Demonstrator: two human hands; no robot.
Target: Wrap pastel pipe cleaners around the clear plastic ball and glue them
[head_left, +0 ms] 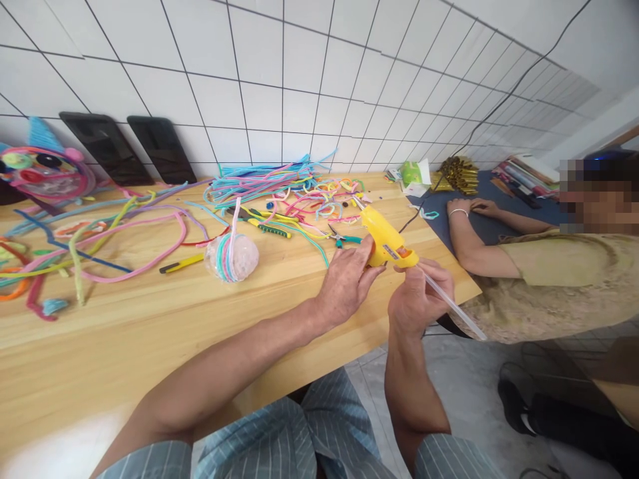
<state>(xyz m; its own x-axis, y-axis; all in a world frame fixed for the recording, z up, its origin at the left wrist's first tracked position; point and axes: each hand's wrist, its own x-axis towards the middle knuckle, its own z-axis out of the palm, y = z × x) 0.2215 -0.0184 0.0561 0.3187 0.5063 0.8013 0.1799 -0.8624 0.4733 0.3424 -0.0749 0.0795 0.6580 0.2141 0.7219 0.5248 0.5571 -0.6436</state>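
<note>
A yellow hot glue gun (383, 241) is held up over the table's right part, nozzle pointing away to the upper left. My left hand (344, 283) is closed around its body and handle. At the gun's rear, my right hand (418, 299) pinches a long translucent glue stick (456, 307), which sticks out of the back toward the lower right. Left of my hands, a clear ball (244, 258) wrapped with pink, teal and purple pipe cleaners rests on the table. Green-handled pliers (347, 238) lie just beyond my left hand.
Bundled pipe cleaners (264, 179) lie by the wall, with loose ones (134, 269) at left. A yellow cutter (182, 264), two dark phones (162, 150) and a decorated face-like craft (50, 169) are on the wooden table (200, 332). A person's arms (469, 239) rest at right.
</note>
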